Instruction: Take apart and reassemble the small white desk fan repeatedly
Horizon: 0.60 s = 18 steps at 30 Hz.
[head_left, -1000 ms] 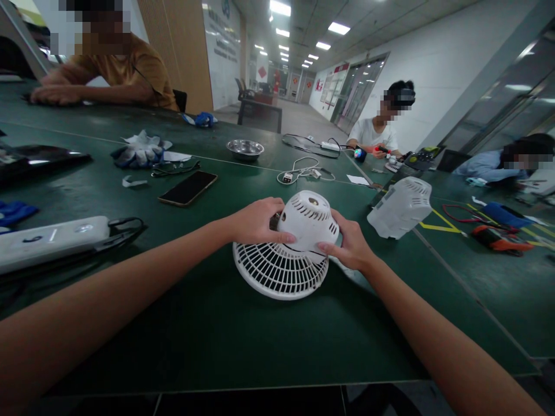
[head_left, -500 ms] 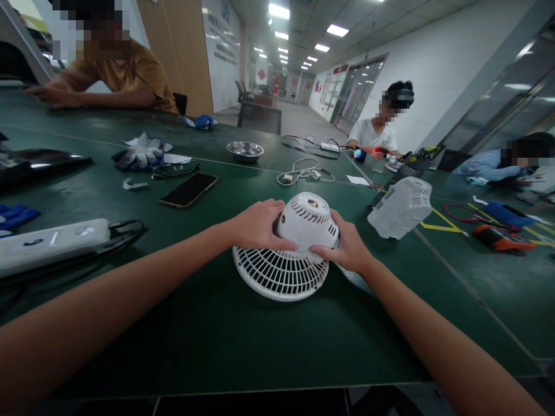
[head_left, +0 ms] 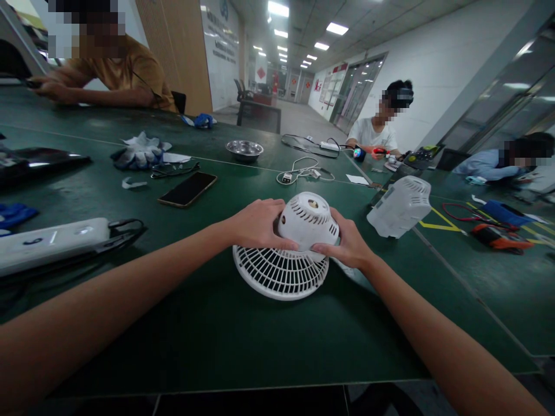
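A small white fan lies face down on the green table [head_left: 217,335], its round grille [head_left: 277,274] flat on the surface. On top sits the domed, slotted rear motor cover [head_left: 309,219]. My left hand [head_left: 255,224] wraps the cover's left side, fingers curled round it. My right hand [head_left: 347,245] grips the cover's right side, thumb pressed on its lower edge.
A second white fan housing [head_left: 401,206] lies to the right. A black phone [head_left: 188,189], white power strip [head_left: 47,242], gloves [head_left: 141,151], steel bowl [head_left: 244,149] and white cable [head_left: 303,171] sit further back. Three other people are seated around the tables.
My right hand has slid slightly closer round the motor cover. The fan stays in place on the table.
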{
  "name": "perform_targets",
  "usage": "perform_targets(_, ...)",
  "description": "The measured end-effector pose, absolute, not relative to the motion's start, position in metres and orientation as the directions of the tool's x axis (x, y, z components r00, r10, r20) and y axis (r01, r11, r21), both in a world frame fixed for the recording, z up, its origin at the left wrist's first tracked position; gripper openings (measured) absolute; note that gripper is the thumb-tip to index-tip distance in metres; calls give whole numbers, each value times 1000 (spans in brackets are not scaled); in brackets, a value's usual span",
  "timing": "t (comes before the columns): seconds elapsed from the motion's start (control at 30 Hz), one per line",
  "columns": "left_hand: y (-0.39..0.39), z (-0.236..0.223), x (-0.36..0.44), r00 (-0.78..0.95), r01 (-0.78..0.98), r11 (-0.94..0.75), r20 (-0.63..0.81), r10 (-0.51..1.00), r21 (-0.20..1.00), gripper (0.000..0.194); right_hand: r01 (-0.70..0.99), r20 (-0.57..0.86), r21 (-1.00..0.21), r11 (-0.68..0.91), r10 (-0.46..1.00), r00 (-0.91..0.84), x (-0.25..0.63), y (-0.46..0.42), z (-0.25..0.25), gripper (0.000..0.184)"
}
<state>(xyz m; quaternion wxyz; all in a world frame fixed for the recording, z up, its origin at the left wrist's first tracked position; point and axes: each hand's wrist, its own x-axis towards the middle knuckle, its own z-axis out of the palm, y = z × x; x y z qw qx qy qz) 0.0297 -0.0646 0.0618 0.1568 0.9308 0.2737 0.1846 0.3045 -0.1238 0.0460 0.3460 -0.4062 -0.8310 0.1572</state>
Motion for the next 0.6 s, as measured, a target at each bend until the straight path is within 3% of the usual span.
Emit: perform_targets(0.6,-61,61,27,776,402,-801,298,555,444,78,601,454,-528,600,798,-398,299,-128,45,81)
